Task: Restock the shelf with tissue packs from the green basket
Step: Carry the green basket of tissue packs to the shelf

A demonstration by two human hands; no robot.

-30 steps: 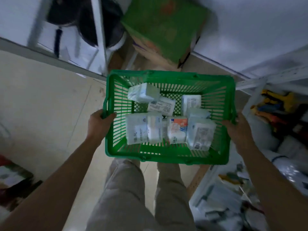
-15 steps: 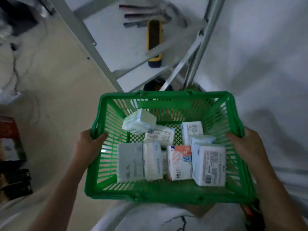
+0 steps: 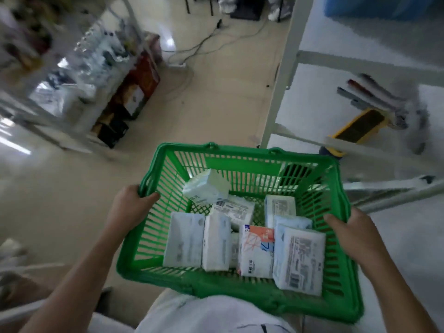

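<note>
Your 2 hands are set well apart, one on each side of the green basket (image 3: 240, 153), which sits in the lower centre of the frame in front of your body. Your left hand (image 3: 131, 207) curls over the rim at the basket's left edge, thumb inside the wall. Your right hand (image 3: 353, 234) grips the right rim the same way, forearm running off the lower right corner. The tissue packs (image 3: 299, 258) lie loose on the basket floor, 1 tilted against the far wall.

Compared with 0.5 s ago, your grip and the packs' arrangement are the same, but the view has swung. The white shelf (image 3: 336, 92) with the yellow tool (image 3: 358, 126) now sits at the right rather than top centre, and open floor (image 3: 216, 104) and a blurred, cluttered rack (image 3: 72, 68) fill the upper left.
</note>
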